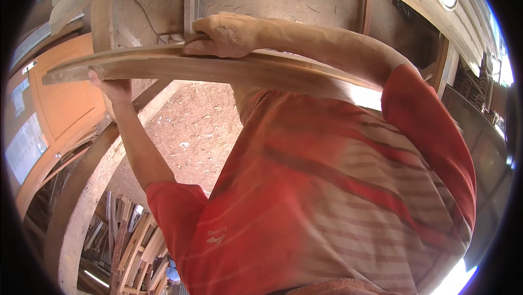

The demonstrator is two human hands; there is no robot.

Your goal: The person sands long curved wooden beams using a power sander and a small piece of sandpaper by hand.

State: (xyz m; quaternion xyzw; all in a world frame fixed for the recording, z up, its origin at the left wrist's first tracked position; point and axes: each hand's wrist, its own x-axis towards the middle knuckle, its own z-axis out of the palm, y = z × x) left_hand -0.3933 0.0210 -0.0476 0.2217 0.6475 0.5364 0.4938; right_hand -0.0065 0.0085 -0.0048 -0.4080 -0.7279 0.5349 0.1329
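A long, smooth wooden board [180, 69] stretches across in front of my chest, from the far left to the right side. My left hand [113, 86] grips it from below near its left end, thumb against the face turned to me; its other fingers are mostly hidden by the wood. Farther right, my right hand [224, 36] lies over the upper edge with its fingers curled round the wood. Part of the board's right end passes beneath my right forearm and gets lost in bright glare.
To the left stands an orange wooden door [68, 90] with pale panes. A thick timber beam [87, 213] curves past it. Several wood offcuts [139, 251] are piled at lower left. Sawdust covers the floor [190, 131]. Long planks [414, 6] run along the upper right.
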